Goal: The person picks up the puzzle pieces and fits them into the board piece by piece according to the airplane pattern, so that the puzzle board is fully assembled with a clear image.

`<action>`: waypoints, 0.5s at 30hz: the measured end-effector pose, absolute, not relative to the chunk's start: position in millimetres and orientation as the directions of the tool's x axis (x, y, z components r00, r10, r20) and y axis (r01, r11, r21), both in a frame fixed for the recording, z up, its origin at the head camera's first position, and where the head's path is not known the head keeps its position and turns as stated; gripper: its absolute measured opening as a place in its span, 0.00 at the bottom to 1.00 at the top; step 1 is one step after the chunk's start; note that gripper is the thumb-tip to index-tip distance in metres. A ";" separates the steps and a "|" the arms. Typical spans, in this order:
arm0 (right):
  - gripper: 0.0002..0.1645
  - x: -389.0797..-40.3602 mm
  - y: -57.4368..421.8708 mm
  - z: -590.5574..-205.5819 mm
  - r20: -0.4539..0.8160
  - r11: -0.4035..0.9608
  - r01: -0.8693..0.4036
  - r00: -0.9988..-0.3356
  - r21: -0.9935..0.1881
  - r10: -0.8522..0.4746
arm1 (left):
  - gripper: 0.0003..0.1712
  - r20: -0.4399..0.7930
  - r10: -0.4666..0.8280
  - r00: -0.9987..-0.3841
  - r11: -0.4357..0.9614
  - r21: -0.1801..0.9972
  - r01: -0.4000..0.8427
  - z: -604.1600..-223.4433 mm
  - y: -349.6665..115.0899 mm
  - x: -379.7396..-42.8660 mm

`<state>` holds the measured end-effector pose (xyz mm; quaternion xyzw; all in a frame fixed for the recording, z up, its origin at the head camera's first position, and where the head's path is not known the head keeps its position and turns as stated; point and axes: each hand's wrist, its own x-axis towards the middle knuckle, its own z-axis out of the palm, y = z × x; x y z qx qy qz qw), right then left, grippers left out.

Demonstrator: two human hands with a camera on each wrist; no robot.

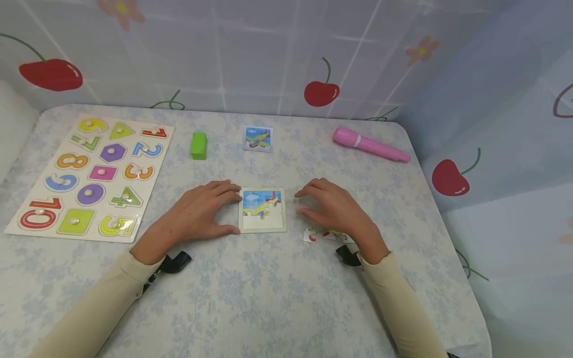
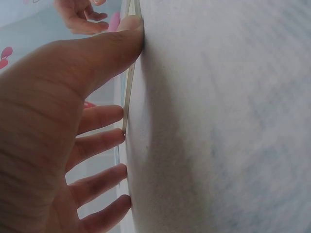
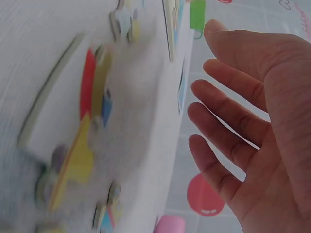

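Observation:
A small square puzzle board [image 1: 263, 230] lies on the table, its upper part filled with a sky and yellow airplane picture and its lower part bare white. My left hand [image 1: 197, 211] rests at the board's left edge, thumb [image 2: 130, 24] at the near corner and fingertips along the side. To the right of the board, my right hand [image 1: 331, 205] hovers with fingers spread and nothing in them. Beneath its wrist lie several loose puzzle pieces [image 1: 310, 235], partly hidden by the hand; a piece with red and yellow printing [image 3: 80, 160] shows large in the right wrist view.
A number and shape peg board [image 1: 147, 199] covers the table's left side. Toward the back are a green block [image 1: 199, 146], a small airplane picture card [image 1: 258, 139] and a pink pen-shaped object [image 1: 371, 145]. A cherry-print curtain [image 1: 250, 64] hangs behind the table.

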<state>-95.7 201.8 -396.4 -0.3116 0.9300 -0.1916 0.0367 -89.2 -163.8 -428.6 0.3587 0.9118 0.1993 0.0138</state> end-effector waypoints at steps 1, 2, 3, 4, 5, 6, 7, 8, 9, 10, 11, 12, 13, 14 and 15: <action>0.22 -94.4 205.3 -396.2 0.052 0.736 -0.559 -0.808 -0.381 -0.587 | 0.44 0.118 0.661 -0.741 0.663 0.372 0.650 -428.6 -163.8 -89.0; 0.22 -93.0 208.9 -396.1 0.052 0.741 -0.553 -0.813 -0.381 -0.580 | 0.44 0.118 0.661 -0.741 0.663 0.371 0.651 -428.5 -163.7 -88.9; 0.22 -91.7 212.4 -396.0 0.050 0.746 -0.546 -0.818 -0.381 -0.573 | 0.44 0.117 0.662 -0.740 0.663 0.369 0.651 -428.5 -163.6 -88.9; 0.22 -90.4 215.9 -395.9 0.048 0.751 -0.540 -0.823 -0.381 -0.567 | 0.44 0.116 0.663 -0.740 0.663 0.367 0.652 -428.4 -163.5 -88.9; 0.22 -89.1 219.5 -395.8 0.045 0.754 -0.533 -0.827 -0.384 -0.561 | 0.44 0.116 0.663 -0.739 0.664 0.365 0.653 -428.3 -163.5 -88.9; 0.22 -87.9 223.0 -395.7 0.041 0.758 -0.524 -0.831 -0.388 -0.554 | 0.44 0.115 0.664 -0.739 0.665 0.362 0.653 -428.4 -163.5 -88.9; 0.22 -86.9 226.5 -395.7 0.037 0.761 -0.518 -0.835 -0.391 -0.549 | 0.44 0.115 0.663 -0.739 0.665 0.361 0.653 -428.4 -163.5 -89.1; 0.22 -85.9 229.9 -395.6 0.035 0.762 -0.512 -0.838 -0.396 -0.545 | 0.44 0.115 0.663 -0.740 0.667 0.360 0.653 -428.4 -163.5 -89.1; 0.22 -85.1 233.2 -395.4 0.034 0.762 -0.507 -0.840 -0.402 -0.541 | 0.44 0.116 0.662 -0.741 0.668 0.358 0.652 -428.4 -163.5 -89.0; 0.22 -84.3 236.7 -395.4 0.032 0.764 -0.502 -0.843 -0.405 -0.537 | 0.44 0.116 0.661 -0.742 0.669 0.358 0.652 -428.4 -163.6 -88.9; 0.22 -83.4 240.4 -395.4 0.029 0.765 -0.497 -0.846 -0.409 -0.533 | 0.44 0.115 0.660 -0.743 0.670 0.358 0.650 -428.4 -163.6 -88.8; 0.22 -82.6 244.0 -395.4 0.026 0.768 -0.491 -0.849 -0.411 -0.528 | 0.44 0.114 0.659 -0.743 0.670 0.359 0.649 -428.5 -163.5 -88.7; 0.22 -81.8 247.9 -395.7 0.022 0.771 -0.485 -0.852 -0.412 -0.524 | 0.43 0.114 0.658 -0.744 0.671 0.359 0.649 -428.7 -163.5 -88.5; 0.22 -80.9 251.8 -395.8 0.019 0.773 -0.479 -0.854 -0.416 -0.519 | 0.43 0.114 0.658 -0.744 0.671 0.360 0.648 -428.8 -163.4 -88.4; 0.22 -80.0 255.9 -396.0 0.015 0.777 -0.472 -0.858 -0.417 -0.513 | 0.44 0.115 0.658 -0.744 0.670 0.362 0.649 -428.8 -163.3 -88.4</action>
